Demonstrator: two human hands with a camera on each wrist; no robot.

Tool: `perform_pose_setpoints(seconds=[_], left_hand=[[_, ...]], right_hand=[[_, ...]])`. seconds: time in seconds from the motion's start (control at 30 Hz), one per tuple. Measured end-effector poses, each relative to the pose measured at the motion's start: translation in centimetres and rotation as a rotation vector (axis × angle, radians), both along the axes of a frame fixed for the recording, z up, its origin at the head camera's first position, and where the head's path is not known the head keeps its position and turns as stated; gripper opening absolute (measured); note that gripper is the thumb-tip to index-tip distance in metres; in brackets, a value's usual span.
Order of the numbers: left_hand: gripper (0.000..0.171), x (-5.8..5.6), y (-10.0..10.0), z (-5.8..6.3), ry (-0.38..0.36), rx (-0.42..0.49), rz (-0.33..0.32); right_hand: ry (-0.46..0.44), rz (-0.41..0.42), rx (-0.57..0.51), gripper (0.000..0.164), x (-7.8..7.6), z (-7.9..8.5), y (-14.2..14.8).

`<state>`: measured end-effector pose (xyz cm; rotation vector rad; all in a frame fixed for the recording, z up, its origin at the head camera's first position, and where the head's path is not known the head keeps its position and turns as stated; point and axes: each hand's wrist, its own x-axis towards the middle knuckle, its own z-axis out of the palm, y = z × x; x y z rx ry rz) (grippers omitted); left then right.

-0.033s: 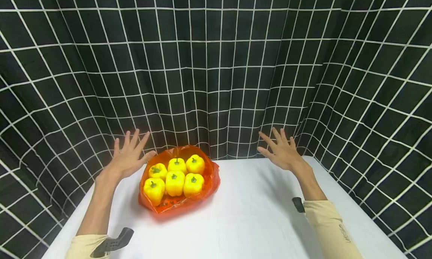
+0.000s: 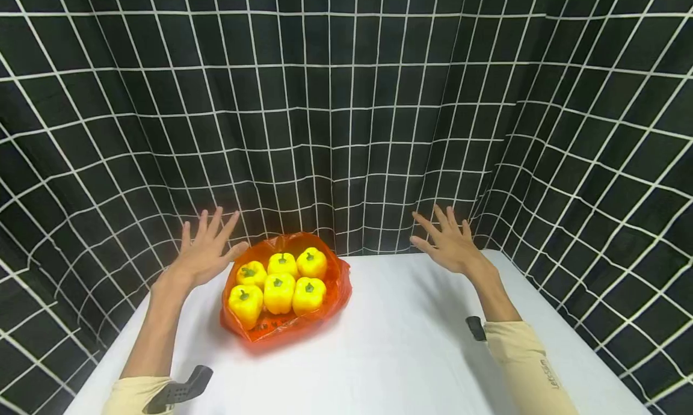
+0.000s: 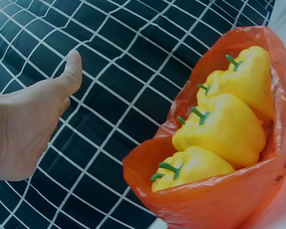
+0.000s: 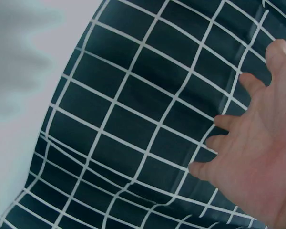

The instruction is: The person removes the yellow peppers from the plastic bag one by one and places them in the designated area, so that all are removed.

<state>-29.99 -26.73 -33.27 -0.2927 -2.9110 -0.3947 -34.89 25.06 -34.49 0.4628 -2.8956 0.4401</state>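
Several yellow bell peppers [image 2: 279, 293] with green stems sit in an opened red plastic bag [image 2: 338, 301] on the left half of the table. My left hand [image 2: 201, 260], fingers straight and spread, is held up just left of the bag and holds nothing. In the head view its thumb overlaps the bag's back left rim, while the left wrist view shows a gap between that hand [image 3: 33, 114] and the bag [image 3: 205, 205]. Far to the right, my right hand [image 2: 452, 246] hovers over the table with fingers spread, also holding nothing.
A white table [image 2: 395, 343] carries the bag, with the right arm's shadow falling across it. Dark curtain [image 2: 379, 132] with a white grid stands behind the table and along both sides. Dark straps [image 2: 184, 391] sit at the beige sleeves.
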Motion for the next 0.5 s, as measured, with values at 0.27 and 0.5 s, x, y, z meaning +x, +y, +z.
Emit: perform_pose_setpoints(seconds=[0.27,0.5], left_hand=[[0.089,-0.3,0.2,-0.6,-0.006,0.037,0.005],[0.087,0.0,0.0,-1.2,-0.019,0.070,0.009]], right_hand=[[0.021,0.011,-0.004,0.072,0.0,1.5,-1.2],[0.050,0.044,0.011,0.071,-0.5,2.5,-2.7]])
